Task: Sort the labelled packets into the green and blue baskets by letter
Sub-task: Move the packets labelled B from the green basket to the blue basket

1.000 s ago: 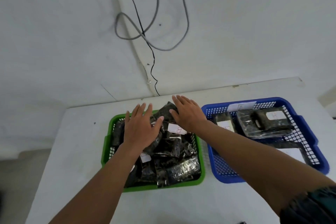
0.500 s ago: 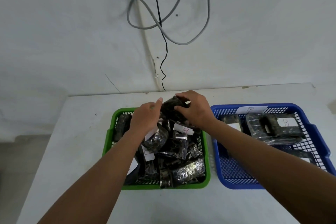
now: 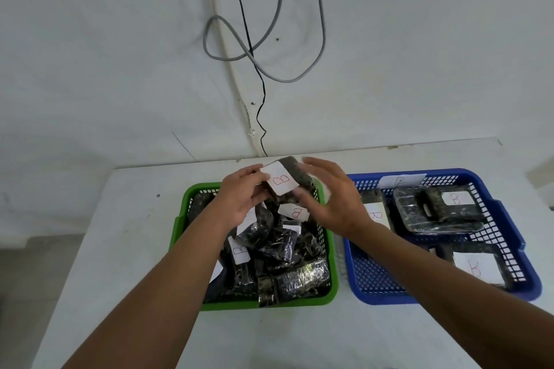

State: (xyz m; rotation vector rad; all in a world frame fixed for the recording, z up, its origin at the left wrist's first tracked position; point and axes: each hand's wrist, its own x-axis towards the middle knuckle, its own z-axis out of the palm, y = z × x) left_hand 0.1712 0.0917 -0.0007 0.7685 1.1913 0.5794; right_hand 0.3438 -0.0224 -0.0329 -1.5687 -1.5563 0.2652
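Green basket (image 3: 180, 225), blue basket (image 3: 506, 219): glossy plastic mesh; packets (image 3: 302, 277): shiny film.

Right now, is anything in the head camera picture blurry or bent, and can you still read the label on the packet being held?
Head view: the right hand is smeared by motion; the left hand is sharper. The held packet shows a readable red B. The wide lens tilts the table edge. Lighting is soft, without glare.

Two bare forearms, no sleeves, left grip (image 3: 242, 198), right grip (image 3: 332, 201)

Right hand (image 3: 332, 198) motion-blurred
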